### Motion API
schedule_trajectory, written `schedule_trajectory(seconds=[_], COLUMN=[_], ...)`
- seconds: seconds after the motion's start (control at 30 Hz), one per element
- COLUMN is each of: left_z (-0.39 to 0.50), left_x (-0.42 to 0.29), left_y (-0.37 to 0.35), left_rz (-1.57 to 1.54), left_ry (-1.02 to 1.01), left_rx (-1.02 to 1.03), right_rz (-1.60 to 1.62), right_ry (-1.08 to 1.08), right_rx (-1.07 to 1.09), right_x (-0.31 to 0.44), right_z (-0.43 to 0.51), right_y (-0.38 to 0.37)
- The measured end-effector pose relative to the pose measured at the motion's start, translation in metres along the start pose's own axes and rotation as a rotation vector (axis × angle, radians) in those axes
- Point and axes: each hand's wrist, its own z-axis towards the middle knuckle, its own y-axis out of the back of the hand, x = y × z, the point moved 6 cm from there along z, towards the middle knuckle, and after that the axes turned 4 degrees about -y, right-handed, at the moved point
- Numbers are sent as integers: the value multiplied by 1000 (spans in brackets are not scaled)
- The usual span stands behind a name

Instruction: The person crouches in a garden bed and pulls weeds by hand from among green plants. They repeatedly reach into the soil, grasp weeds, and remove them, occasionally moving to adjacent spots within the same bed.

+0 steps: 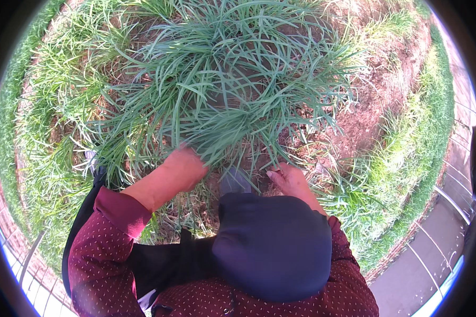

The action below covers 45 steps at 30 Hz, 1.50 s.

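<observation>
My left hand is at the near edge of a dense clump of long, flat green leaves. It is blurred and partly turned away, with its fingers hidden among the leaves, so its grip cannot be told. To the right, my right hand is low by the soil, thumb and fingers close together near thin blades; whether it pinches one is unclear. Between the hands, the toe of a dark shoe shows on the ground, in front of my dark-clad knee.
More leafy clumps stand ahead and to the left. Bare reddish soil with dry stalks lies at the right, beside a grassy strip. Curved thin rods and a grey path lie at the far right.
</observation>
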Motion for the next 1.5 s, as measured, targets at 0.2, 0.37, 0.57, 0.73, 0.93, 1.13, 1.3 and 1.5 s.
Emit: schedule_trajectory(seconds=[0.2,0.37,0.57,0.73,0.93,1.13,1.3,1.5], left_z=[3,9,1,0,9,19,1,-4], left_x=[15,13,11,3,-21,-76,-99,-104], left_y=[8,22,44,92,167,96,-30,-114], left_rz=[-192,-181,-328,-603,-804,-525,-394,-249], left_ry=[62,87,110,-59,-158,-265,-261,-164], left_rx=[244,250,166,91,-16,469,380,204], right_rz=[422,436,256,378,585,674,540,447], right_ry=[-23,-64,-107,-169,-290,-205,-259,-303], right_rx=[81,321,412,336,331,310,274,277], right_x=[3,28,31,19,-21,-39,-30,-23], right_z=[9,9,21,26,15,16,20,23], right_y=[-21,-49,-64,-61,-44,-44,-43,-41])
